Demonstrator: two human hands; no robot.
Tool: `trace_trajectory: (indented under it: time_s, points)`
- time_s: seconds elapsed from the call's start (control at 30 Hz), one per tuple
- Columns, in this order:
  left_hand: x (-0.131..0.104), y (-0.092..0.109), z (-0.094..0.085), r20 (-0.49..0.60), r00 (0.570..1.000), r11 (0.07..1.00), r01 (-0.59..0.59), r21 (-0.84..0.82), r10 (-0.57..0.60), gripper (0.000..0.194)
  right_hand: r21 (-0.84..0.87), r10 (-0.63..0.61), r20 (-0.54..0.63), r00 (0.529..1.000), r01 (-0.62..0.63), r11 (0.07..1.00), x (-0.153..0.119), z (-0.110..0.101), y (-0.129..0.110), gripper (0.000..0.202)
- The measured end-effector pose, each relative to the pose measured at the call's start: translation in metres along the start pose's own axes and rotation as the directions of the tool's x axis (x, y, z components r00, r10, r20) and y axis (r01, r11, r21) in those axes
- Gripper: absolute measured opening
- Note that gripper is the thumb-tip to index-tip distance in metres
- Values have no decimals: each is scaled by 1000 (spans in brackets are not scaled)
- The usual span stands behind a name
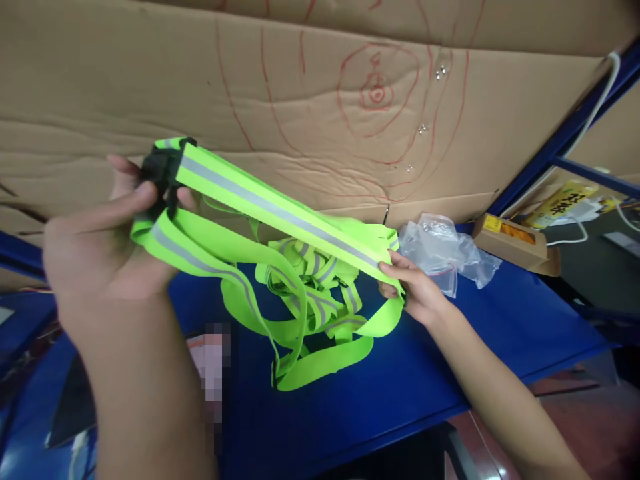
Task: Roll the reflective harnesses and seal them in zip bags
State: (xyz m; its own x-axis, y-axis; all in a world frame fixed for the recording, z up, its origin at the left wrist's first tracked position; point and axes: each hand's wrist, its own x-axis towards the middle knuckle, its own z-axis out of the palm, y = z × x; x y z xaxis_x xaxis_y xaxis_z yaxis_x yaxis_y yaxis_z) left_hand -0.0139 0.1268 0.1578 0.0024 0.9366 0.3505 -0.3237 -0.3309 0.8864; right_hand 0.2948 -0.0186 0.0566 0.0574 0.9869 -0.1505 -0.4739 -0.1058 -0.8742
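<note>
My left hand (117, 227) is raised at the left, its fingers closed round black buckles (163, 170) at one end of a neon-green strap (280, 212) with a grey stripe. The strap is stretched down to the right, where my right hand (413, 283) pinches its folded other end. Loose loops of the same webbing hang between the hands, with a small black slider at the lowest loop. Behind them a tangled pile of green straps (315, 267) lies on the blue table (400, 387).
Clear plastic bags (440, 247) lie at the table's back right, beside an open cardboard box (513, 243). A yellow package (560, 203) is further right. Cardboard with red drawn lines (310, 100) stands behind. Part of the lower left is pixelated.
</note>
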Motion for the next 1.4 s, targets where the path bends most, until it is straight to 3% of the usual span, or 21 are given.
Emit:
trace_trajectory:
  time_s: [0.1, 0.17, 0.3, 0.43, 0.6, 0.73, 0.77, 0.87, 0.9, 1.0, 1.07, 1.13, 1.2, 1.3, 1.4]
  points:
    - [-1, -2, 3, -59, 987, 978, 136, -160, -147, 44, 104, -37, -36, 999, 41, 994, -1, 0, -2, 42]
    - [0, -4, 3, -91, 981, 978, 157, -139, -170, 41, 110, -50, -49, 998, 56, 992, -1, -1, -2, 42]
    - [2, -7, 2, -61, 989, 989, 130, -66, -134, 40, 3, -46, -46, 998, 46, 999, 2, -6, -3, 42]
    - [-2, 2, 7, -61, 996, 996, 65, -63, -69, 40, -228, 86, 122, 989, -56, 972, 3, -14, -3, 41]
    - [-15, 21, 20, -37, 999, 977, 10, -211, -19, 36, -424, 127, 416, 900, 69, 903, -1, -38, -4, 37]
    - [-20, 25, 22, -14, 997, 978, -79, -194, 78, 33, -550, 218, 595, 773, 194, 812, -1, -52, -11, 48]
    - [-21, 26, 22, 1, 996, 979, -89, -183, 91, 33, -566, 191, 602, 775, 245, 787, 0, -50, -12, 48]
    - [-29, 30, 27, 83, 993, 982, -73, -176, 88, 33, -586, -50, 504, 862, 384, 713, 10, -29, -11, 61]
    - [-33, 33, 29, 107, 991, 983, -59, -176, 79, 33, -588, -108, 493, 864, 422, 690, 15, -18, -11, 63]
    - [-43, 38, 35, 174, 982, 981, -37, -191, 71, 35, -532, -141, 599, 788, 523, 666, 29, 22, -16, 67]
    - [-48, 38, 37, 238, 969, 982, -17, -186, 62, 39, -458, -232, 646, 727, 612, 644, 34, 48, -26, 80]
    - [-50, 34, 39, 323, 945, 990, 0, -139, 45, 42, -401, -403, 605, 687, 699, 592, 34, 69, -39, 93]
    - [-49, 28, 40, 410, 911, 998, -6, -57, 29, 44, -389, -495, 557, 666, 736, 554, 29, 83, -50, 102]
    - [-48, 17, 46, 516, 856, 999, -45, 19, 29, 45, -452, -360, 610, 706, 683, 573, 21, 87, -59, 102]
    - [-49, 12, 53, 605, 796, 1000, -2, 2, 0, 45, -482, -223, 654, 723, 625, 614, 17, 82, -61, 79]
